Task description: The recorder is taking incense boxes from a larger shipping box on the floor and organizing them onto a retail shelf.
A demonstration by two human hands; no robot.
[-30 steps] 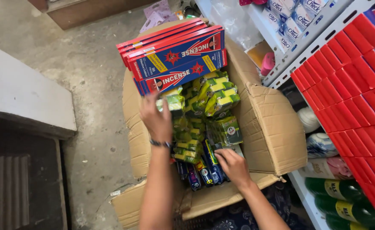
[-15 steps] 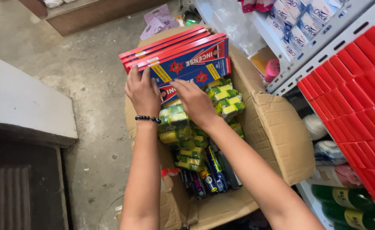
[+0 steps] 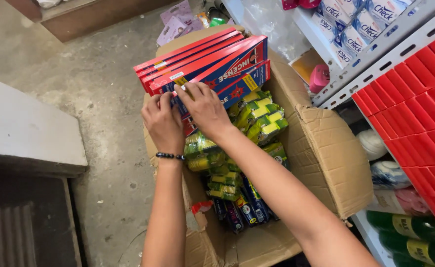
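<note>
Both hands work over an open cardboard box (image 3: 326, 148) on the floor. The left hand (image 3: 164, 121) and right hand (image 3: 205, 106) grasp the near ends of long red-and-blue incense boxes (image 3: 212, 69) stacked at the cardboard box's far end; fingertips hide those ends. Green-and-yellow packets (image 3: 257, 118) lie below the wrists, partly covered by the forearms.

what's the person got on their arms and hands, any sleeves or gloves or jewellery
Both arms are bare as far up as the picture shows, with no sleeves and no gloves. The left hand has a thin bracelet of small dark beads around its wrist. The right hand and its wrist carry nothing: no ring, watch or band can be seen.
</note>
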